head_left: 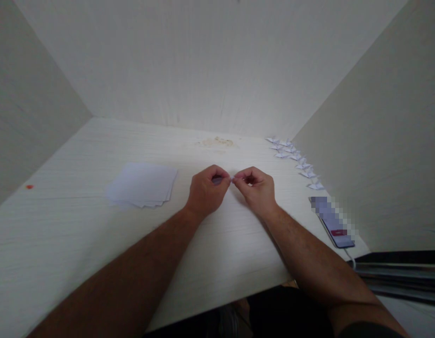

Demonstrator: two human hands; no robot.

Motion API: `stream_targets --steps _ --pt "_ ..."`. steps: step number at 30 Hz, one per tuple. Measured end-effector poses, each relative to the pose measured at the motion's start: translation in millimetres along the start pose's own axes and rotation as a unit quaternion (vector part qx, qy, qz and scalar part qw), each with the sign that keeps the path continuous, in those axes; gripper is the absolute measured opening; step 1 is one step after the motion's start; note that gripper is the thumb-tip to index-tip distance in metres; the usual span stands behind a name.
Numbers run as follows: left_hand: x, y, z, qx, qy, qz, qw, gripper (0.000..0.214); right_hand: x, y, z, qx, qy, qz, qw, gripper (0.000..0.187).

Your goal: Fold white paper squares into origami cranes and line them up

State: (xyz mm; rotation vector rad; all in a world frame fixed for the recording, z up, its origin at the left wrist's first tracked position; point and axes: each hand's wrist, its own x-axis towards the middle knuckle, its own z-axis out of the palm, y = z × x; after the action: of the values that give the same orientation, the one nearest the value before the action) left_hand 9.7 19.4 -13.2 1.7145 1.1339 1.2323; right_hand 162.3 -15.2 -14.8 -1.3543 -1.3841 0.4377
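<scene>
My left hand (209, 188) and my right hand (255, 188) meet near the middle of the white table, thumbs and forefingers pinched together. Between the fingertips is a small folded piece of white paper (217, 180), mostly covered by my fingers, so its shape is hard to make out. Both hands are closed on it. Left of my left hand lies a loose stack of white paper sheets (143, 183). Beyond my right hand, several folded white paper cranes (303, 166) stand in rows along the right wall.
A phone (331, 223) with a white cable (350, 257) lies at the table's right edge. Partitions (203, 61) enclose the table (80, 188) at the back and both sides. A brownish stain (219, 142) marks the back, and a small red-orange spot (29, 187) the far left.
</scene>
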Motion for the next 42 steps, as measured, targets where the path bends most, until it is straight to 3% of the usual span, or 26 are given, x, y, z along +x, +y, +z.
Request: stream_targets --steps 6,17,23,30,42 --pt "-1 3 0.1 0.005 -0.003 0.005 1.000 0.007 -2 1 3 0.035 0.012 0.054 0.998 0.013" --pt "3 -6 2.7 -0.071 -0.016 -0.005 0.997 0.011 -1 5 4 0.077 0.019 0.058 0.995 0.012" --pt "5 -8 3.7 -0.139 -0.021 -0.036 0.989 0.017 1 -1 6 0.130 0.019 0.067 0.989 0.020" --pt "5 -10 2.5 -0.139 -0.026 -0.016 0.990 0.017 2 -3 8 0.175 0.002 0.089 0.981 0.033" --pt "5 -11 1.9 -0.138 -0.039 -0.020 0.990 0.021 2 1 9 0.163 0.005 0.094 0.982 0.030"
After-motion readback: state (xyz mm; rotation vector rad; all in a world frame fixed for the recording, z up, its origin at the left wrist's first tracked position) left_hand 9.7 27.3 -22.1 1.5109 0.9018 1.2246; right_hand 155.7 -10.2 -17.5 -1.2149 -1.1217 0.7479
